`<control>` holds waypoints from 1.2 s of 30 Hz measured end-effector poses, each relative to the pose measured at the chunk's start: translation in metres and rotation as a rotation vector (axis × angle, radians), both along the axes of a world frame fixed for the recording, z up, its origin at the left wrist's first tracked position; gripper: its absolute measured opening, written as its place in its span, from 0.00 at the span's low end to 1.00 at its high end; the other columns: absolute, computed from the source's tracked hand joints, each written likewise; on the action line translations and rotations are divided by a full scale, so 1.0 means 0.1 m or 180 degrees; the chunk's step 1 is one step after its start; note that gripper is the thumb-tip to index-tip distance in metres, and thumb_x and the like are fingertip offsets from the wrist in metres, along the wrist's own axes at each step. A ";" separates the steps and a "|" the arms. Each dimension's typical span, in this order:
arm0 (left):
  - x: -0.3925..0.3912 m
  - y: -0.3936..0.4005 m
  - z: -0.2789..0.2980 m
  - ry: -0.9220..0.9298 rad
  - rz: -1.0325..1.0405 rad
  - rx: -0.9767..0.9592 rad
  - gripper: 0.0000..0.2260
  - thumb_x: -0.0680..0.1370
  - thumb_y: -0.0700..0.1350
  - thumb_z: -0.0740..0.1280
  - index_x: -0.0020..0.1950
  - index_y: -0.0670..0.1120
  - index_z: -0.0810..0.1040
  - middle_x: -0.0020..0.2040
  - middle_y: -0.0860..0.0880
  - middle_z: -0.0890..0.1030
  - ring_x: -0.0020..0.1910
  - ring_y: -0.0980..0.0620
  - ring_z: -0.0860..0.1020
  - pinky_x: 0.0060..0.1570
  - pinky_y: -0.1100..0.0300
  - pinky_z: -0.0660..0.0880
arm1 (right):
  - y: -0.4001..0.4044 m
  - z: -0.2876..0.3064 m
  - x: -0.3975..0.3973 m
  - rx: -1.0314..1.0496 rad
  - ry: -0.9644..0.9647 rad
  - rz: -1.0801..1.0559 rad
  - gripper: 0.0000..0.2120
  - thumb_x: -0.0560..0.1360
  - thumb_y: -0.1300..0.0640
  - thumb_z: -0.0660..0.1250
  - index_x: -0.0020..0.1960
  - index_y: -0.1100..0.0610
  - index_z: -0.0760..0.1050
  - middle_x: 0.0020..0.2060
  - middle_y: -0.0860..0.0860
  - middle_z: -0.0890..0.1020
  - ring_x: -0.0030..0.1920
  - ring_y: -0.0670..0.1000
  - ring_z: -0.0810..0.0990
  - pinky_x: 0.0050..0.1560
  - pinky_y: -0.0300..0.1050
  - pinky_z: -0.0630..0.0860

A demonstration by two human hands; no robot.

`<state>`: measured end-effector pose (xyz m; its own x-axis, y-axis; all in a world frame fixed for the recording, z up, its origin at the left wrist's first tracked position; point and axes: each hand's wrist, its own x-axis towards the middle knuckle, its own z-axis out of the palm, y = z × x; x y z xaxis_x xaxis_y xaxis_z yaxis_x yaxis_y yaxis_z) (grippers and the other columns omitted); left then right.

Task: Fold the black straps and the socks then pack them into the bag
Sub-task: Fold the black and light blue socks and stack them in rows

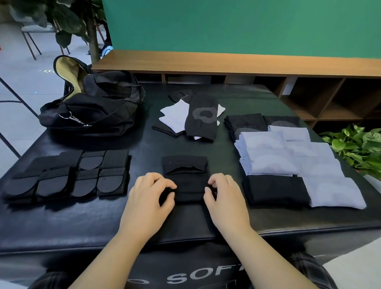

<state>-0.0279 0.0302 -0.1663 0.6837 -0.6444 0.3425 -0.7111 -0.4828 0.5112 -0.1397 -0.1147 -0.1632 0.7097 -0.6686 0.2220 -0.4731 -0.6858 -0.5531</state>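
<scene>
At the near centre of the black padded surface [68, 224], in the head view, a black sock [187, 179] lies flat with its far end already doubled over, between a block of folded black straps [71, 175] to the left and rows of folded socks [295, 161] to the right. Judged by its drape and its soft creases, the sock is light, limp knit fabric: it will not hold a shape unaided, it is not fragile, and it should grip the padded cover rather than slide. The best hold is judged to be a pinch at each near corner or side edge, so that both layers lift together and the fold lands square. The left hand [149, 196] rests at the sock's left edge with fingers curled and thumb and forefinger closing on the fabric; the right hand [222, 195] mirrors it at the right edge, fingertips bent inward and touching the cloth. Both hands appear to pinch the sock lightly; neither is flattened nor fully clenched. A small loose pile of unfolded socks [195, 118] waits further back, just beyond the working spot. The black bag [92, 109] sits at the far left corner, its mouth open and its pale lining showing, well apart from the hands.
</scene>
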 end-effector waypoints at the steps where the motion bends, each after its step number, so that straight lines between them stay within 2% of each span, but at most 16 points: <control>1: 0.00 0.01 -0.01 -0.0010 -0.0073 0.0094 0.09 0.73 0.50 0.71 0.53 0.56 0.78 0.50 0.60 0.70 0.53 0.58 0.66 0.54 0.58 0.66 | 0.01 -0.01 -0.01 -0.0078 -0.0011 0.0079 0.07 0.78 0.55 0.61 0.56 0.51 0.72 0.52 0.45 0.72 0.53 0.48 0.69 0.52 0.42 0.70; 4: -0.01 0.00 0.00 -0.0040 -0.0179 0.0363 0.16 0.72 0.57 0.70 0.57 0.58 0.75 0.53 0.63 0.68 0.57 0.60 0.65 0.56 0.62 0.57 | 0.01 -0.01 -0.04 -0.0292 0.0002 0.0324 0.13 0.78 0.54 0.61 0.61 0.48 0.74 0.64 0.42 0.70 0.62 0.46 0.66 0.61 0.42 0.67; 8: -0.02 0.01 0.01 -0.0051 -0.0119 0.0376 0.15 0.73 0.54 0.69 0.58 0.56 0.75 0.53 0.62 0.69 0.58 0.58 0.68 0.57 0.62 0.57 | 0.03 0.02 -0.08 -0.0342 0.0351 0.0653 0.21 0.75 0.46 0.58 0.67 0.45 0.69 0.68 0.37 0.65 0.67 0.41 0.59 0.63 0.39 0.55; 11: -0.02 0.01 -0.01 -0.0079 -0.0030 0.0324 0.12 0.73 0.51 0.69 0.56 0.54 0.77 0.52 0.61 0.72 0.56 0.56 0.70 0.55 0.61 0.60 | 0.03 0.03 -0.10 -0.0391 0.0406 0.0691 0.22 0.74 0.52 0.59 0.68 0.45 0.68 0.68 0.37 0.65 0.68 0.41 0.59 0.64 0.39 0.54; 14: -0.02 0.01 -0.03 -0.0067 0.0012 0.0269 0.09 0.74 0.51 0.68 0.54 0.53 0.78 0.51 0.60 0.74 0.54 0.56 0.71 0.55 0.60 0.63 | 0.02 0.00 -0.10 -0.0379 0.0301 0.0616 0.21 0.74 0.56 0.60 0.66 0.46 0.71 0.66 0.38 0.68 0.66 0.41 0.61 0.62 0.36 0.54; 17: -0.01 0.01 -0.04 -0.0053 0.0007 0.0203 0.07 0.75 0.51 0.68 0.51 0.52 0.78 0.49 0.60 0.75 0.52 0.55 0.72 0.54 0.59 0.65 | 0.01 -0.05 -0.09 -0.0310 0.0034 0.0499 0.15 0.72 0.55 0.61 0.58 0.48 0.77 0.60 0.39 0.74 0.62 0.43 0.66 0.59 0.36 0.58; 19: 0.00 0.02 -0.04 -0.0005 -0.0045 0.0131 0.07 0.75 0.54 0.64 0.48 0.52 0.77 0.47 0.60 0.74 0.50 0.55 0.72 0.52 0.59 0.68 | 0.02 -0.08 -0.09 -0.0210 -0.0283 0.0410 0.12 0.70 0.52 0.61 0.50 0.50 0.79 0.54 0.39 0.74 0.59 0.43 0.67 0.57 0.37 0.62; 21: -0.01 0.03 -0.04 0.0121 -0.0134 -0.0038 0.11 0.73 0.58 0.58 0.44 0.53 0.75 0.47 0.61 0.72 0.49 0.58 0.70 0.48 0.63 0.68 | 0.01 -0.07 -0.10 -0.0103 -0.0557 0.0374 0.09 0.68 0.52 0.63 0.45 0.51 0.79 0.54 0.38 0.72 0.60 0.42 0.65 0.59 0.39 0.64; 23: -0.01 0.05 -0.02 0.0332 -0.0200 -0.0205 0.10 0.72 0.59 0.55 0.41 0.56 0.72 0.50 0.63 0.71 0.52 0.62 0.68 0.49 0.68 0.65 | 0.00 -0.06 -0.12 0.0039 -0.0621 0.0476 0.07 0.68 0.51 0.63 0.42 0.52 0.77 0.58 0.37 0.71 0.63 0.40 0.64 0.63 0.39 0.61; 25: -0.02 0.07 0.00 0.0515 -0.0245 -0.0356 0.08 0.72 0.59 0.54 0.38 0.59 0.69 0.54 0.66 0.71 0.57 0.65 0.67 0.51 0.69 0.64 | -0.01 -0.04 -0.12 0.0290 -0.0564 0.0644 0.07 0.70 0.50 0.63 0.44 0.50 0.77 0.58 0.34 0.71 0.65 0.36 0.64 0.65 0.38 0.61; 27: -0.02 0.07 0.01 0.0654 -0.0263 -0.0477 0.06 0.74 0.57 0.56 0.38 0.60 0.69 0.56 0.67 0.72 0.59 0.66 0.68 0.53 0.67 0.64 | -0.02 -0.01 -0.13 0.0624 -0.0496 0.0687 0.10 0.73 0.49 0.64 0.52 0.48 0.79 0.54 0.30 0.72 0.64 0.35 0.67 0.65 0.37 0.63; 29: -0.03 0.07 0.02 0.0859 -0.0225 -0.0539 0.06 0.77 0.53 0.59 0.40 0.60 0.70 0.56 0.66 0.75 0.59 0.66 0.69 0.54 0.64 0.66 | -0.02 0.02 -0.14 0.0886 -0.0401 0.0568 0.09 0.75 0.50 0.65 0.55 0.45 0.78 0.49 0.31 0.74 0.58 0.38 0.72 0.57 0.34 0.67; 31: -0.03 0.07 0.01 0.1159 -0.0123 -0.0538 0.04 0.77 0.57 0.59 0.48 0.60 0.71 0.55 0.63 0.76 0.57 0.65 0.72 0.55 0.61 0.70 | -0.03 0.05 -0.13 0.0969 -0.0310 0.0429 0.07 0.76 0.48 0.64 0.53 0.44 0.76 0.46 0.38 0.76 0.50 0.42 0.75 0.49 0.35 0.70; 33: -0.02 0.06 0.02 0.1403 -0.0019 -0.0532 0.11 0.75 0.60 0.61 0.56 0.61 0.68 0.56 0.62 0.76 0.55 0.65 0.73 0.53 0.60 0.71 | -0.03 0.06 -0.12 0.0987 -0.0248 0.0336 0.08 0.77 0.45 0.62 0.55 0.44 0.74 0.46 0.42 0.76 0.47 0.43 0.75 0.47 0.37 0.72; 36: -0.01 0.02 0.06 0.1643 0.0138 -0.0569 0.17 0.75 0.57 0.64 0.61 0.62 0.64 0.55 0.59 0.77 0.50 0.62 0.76 0.49 0.60 0.71 | -0.03 0.06 -0.07 0.0927 -0.0206 0.0270 0.12 0.77 0.43 0.59 0.58 0.43 0.72 0.48 0.44 0.76 0.49 0.44 0.74 0.48 0.40 0.71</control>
<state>-0.0290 0.0322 -0.1605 0.8166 -0.5743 0.0571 -0.3276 -0.3798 0.8651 -0.1464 -0.1174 -0.1571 0.7563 -0.6497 0.0763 -0.3783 -0.5295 -0.7593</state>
